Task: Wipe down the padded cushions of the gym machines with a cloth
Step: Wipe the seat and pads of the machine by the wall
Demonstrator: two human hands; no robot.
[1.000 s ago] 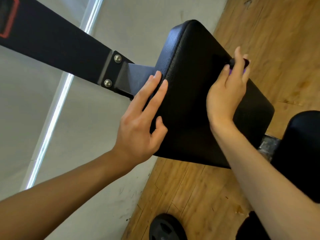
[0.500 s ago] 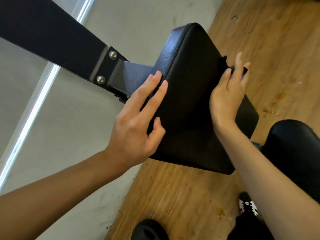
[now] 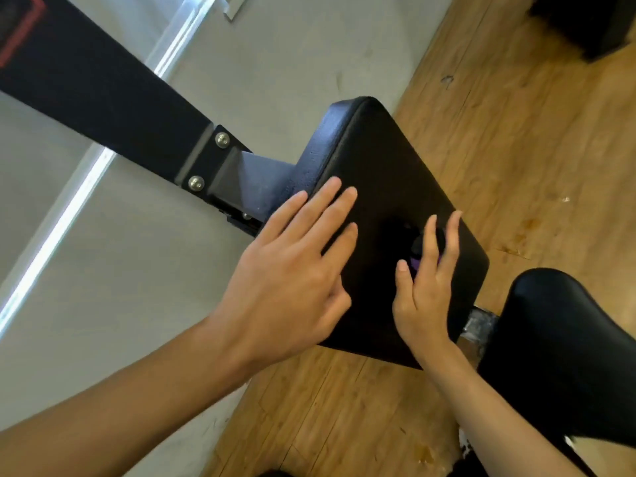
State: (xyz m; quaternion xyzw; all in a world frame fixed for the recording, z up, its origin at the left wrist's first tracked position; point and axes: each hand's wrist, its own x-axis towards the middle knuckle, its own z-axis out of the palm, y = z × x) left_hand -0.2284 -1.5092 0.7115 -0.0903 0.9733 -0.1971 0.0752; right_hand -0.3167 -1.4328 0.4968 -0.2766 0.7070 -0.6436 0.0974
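My left hand point(image 3: 285, 280) flat, fingers straight, cushion point(image 3: 389, 166) left edge | right hand point(image 3: 426, 294), fingers straight, pressing cloth point(image 3: 415, 260) mid-cushion.

You had a wood-plank floor point(image 3: 516, 149) on the right, scuffed, with amber stains point(image 3: 526, 223). It met a plain grey wall point(image 3: 292, 56) on the left. A bright light strip point(image 3: 55, 235) ran across that wall. A dark boxy object point(image 3: 585, 22) sat top right, blurry.

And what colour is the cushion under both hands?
The cushion is black, seen best in the head view.
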